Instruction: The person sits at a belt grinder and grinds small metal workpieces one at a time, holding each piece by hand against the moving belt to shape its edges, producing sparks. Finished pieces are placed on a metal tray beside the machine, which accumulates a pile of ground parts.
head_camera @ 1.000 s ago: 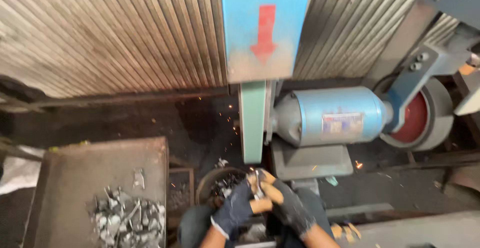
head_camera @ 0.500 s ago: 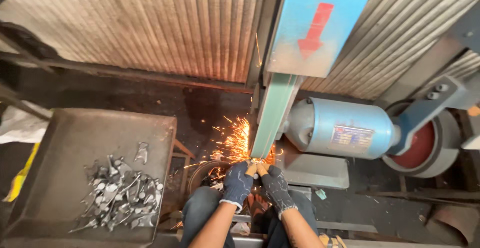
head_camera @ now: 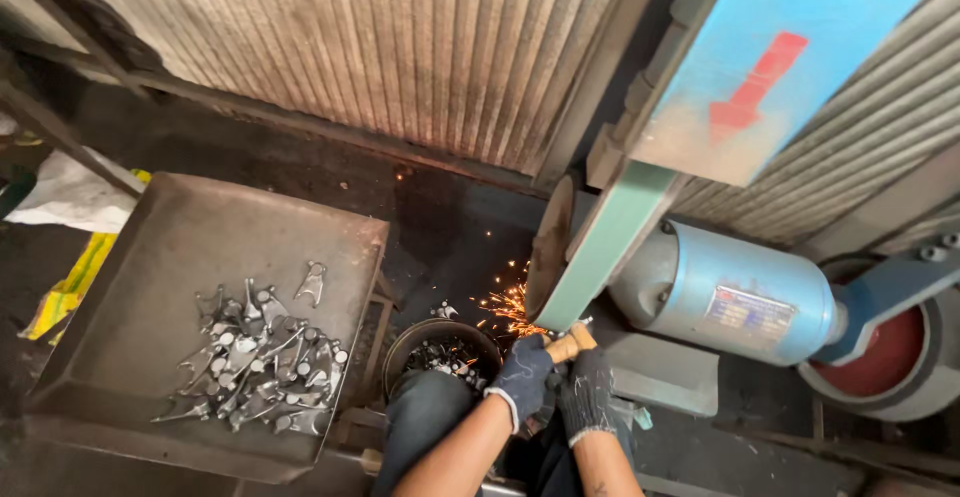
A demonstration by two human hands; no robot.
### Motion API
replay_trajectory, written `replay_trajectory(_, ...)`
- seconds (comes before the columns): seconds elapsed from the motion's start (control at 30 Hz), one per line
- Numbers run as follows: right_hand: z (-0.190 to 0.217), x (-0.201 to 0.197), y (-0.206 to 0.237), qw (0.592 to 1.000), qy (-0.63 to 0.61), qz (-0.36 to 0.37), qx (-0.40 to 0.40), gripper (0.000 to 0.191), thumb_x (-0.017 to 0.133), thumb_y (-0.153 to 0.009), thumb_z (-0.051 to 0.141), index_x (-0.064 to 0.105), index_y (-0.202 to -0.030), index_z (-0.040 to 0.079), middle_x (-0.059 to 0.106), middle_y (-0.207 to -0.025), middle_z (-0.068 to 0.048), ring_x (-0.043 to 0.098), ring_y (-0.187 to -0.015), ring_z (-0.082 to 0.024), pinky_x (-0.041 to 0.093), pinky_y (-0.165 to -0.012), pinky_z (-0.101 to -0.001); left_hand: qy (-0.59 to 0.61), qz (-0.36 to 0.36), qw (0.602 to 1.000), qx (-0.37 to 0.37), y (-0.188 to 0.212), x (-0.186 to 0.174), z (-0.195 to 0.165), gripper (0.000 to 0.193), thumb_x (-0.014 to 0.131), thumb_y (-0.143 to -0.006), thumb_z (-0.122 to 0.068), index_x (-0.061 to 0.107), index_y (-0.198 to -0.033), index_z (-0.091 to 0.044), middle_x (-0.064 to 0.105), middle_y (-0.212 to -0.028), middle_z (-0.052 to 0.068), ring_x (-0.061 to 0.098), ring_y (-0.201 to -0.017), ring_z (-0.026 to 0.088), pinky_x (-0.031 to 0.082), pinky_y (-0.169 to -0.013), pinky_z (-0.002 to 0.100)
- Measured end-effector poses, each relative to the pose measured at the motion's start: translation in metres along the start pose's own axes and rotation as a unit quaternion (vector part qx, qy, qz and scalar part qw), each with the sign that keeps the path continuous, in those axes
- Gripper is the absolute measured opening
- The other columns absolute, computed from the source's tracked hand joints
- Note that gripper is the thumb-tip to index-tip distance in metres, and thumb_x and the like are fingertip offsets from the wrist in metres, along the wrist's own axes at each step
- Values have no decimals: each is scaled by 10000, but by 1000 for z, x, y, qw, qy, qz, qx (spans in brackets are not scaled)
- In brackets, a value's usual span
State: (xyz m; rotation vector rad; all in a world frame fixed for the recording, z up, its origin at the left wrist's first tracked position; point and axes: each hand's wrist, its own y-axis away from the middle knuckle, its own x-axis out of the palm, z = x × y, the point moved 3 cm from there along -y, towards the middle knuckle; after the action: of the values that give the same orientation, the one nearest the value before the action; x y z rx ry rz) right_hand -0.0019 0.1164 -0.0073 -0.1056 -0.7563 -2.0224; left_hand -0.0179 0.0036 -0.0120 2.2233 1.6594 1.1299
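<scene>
Both gloved hands, left hand (head_camera: 522, 375) and right hand (head_camera: 588, 389), are clamped together on a small stiff metal piece (head_camera: 572, 340), pressing it against the green sanding belt (head_camera: 600, 252) just above them; sparks (head_camera: 508, 307) fly leftward. It looks light and probably hot, best gripped by its far end.

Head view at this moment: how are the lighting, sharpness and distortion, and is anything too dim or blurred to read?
Head view: dim, uneven light; orange sparks are the brightest spot. Floor and left edge sink into shadow. The gloved left hand and right hand look slightly soft, the piece between them unreadable. Grey metal tray is sharp; wide-angle tilt slants the green sanding belt.
</scene>
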Motion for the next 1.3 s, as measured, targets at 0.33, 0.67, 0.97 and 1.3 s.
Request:
replay_trajectory(0.33, 33, -12, 67, 606, 575, 96, -542, 333, 733, -878, 173, 690, -1207, 149, 652, -1215, -167, 625, -1105, -342, 465, -993, -395, -632, -405, 620, 228, 55, -182, -151, 309, 651, -915, -434, 755, -917, -144, 705, -793, 153, 682, -708, 365, 523, -649, 515)
replay_trajectory(0.67, -36, 42, 116, 859, 414, 236, -187, 305, 759, -909, 172, 667, -1195, 225, 717, -1182, -37, 694, -1057, -212, 555, -919, -361, -633, -303, 595, 390, 86, -173, -134, 237, 669, -915, -281, 698, -1045, -84, 721, -955, 179, 694, -861, 349, 551, -797, 473)
replay_trajectory(0.97, -26, -20, 84, 991, -10, 79, 106, 390, 670, -954, 192, 642, -1285, -13, 698, -1095, -111, 673, -943, -194, 560, -796, -347, -442, -115, 789, 412, 117, -46, -4, 535, 746, -892, -273, 602, -1315, 21, 721, -1149, 230, 693, -1061, 350, 530, -891, 410)
replay_trajectory(1.3, 0, 6, 57, 954, 116, 262, 93, 412, 619, -928, 294, 643, -1228, 13, 752, -1063, -102, 716, -956, -212, 591, -852, -352, -535, -113, 810, 213, 61, -24, 0, 335, 586, -963, -361, 743, -1009, -68, 749, -926, 199, 706, -877, 405, 542, -727, 490)
